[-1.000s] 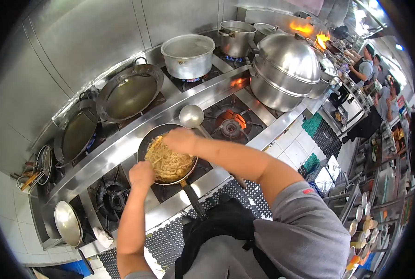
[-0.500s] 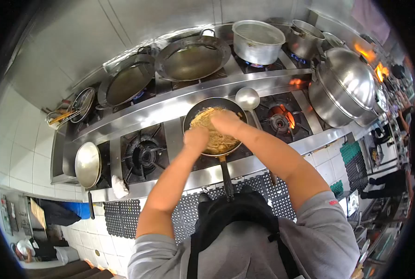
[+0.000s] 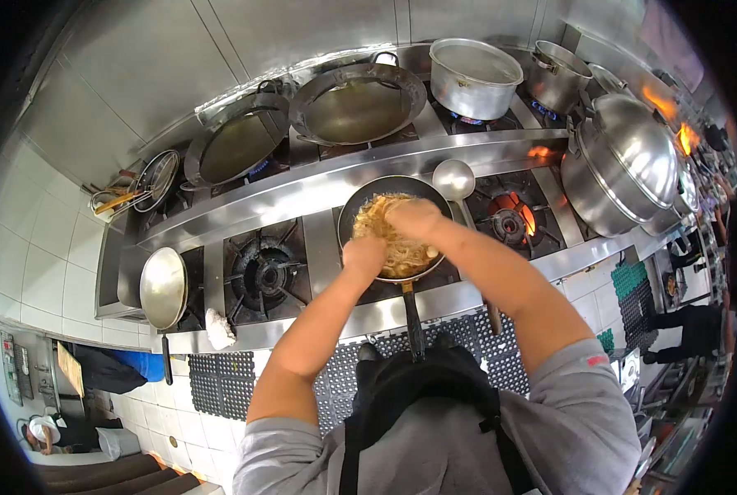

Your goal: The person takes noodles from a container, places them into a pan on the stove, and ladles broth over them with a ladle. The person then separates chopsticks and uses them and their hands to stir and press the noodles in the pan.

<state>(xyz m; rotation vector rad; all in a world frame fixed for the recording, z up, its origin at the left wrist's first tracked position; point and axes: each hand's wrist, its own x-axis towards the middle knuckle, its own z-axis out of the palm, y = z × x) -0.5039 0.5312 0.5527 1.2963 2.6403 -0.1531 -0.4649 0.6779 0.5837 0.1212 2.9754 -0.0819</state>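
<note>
A dark frying pan [image 3: 348,216] sits on the front row of the stove, its black handle pointing toward me. Light brown noodles [image 3: 397,257] fill it. My left hand [image 3: 365,254] is closed at the pan's left side, over the noodles' edge. Over the upper right of the noodles, my right hand [image 3: 414,219] is also closed, fingers pointing down. What either hand grips is hidden or too small to name. A ladle [image 3: 453,179] rests just right of the pan, its handle running toward the stove's front edge.
Two wide pans [image 3: 356,103] and a large pot [image 3: 476,78] stand on the back row. A steamer [image 3: 620,165] is at the right, near a glowing burner [image 3: 513,221]. Far left are a small wok [image 3: 164,289] and a white cloth [image 3: 218,329]. Another person [image 3: 45,432] is at the lower left.
My view has turned, so the stove and pan appear farther right and more level. Both hands remain over the noodles, still closed.
</note>
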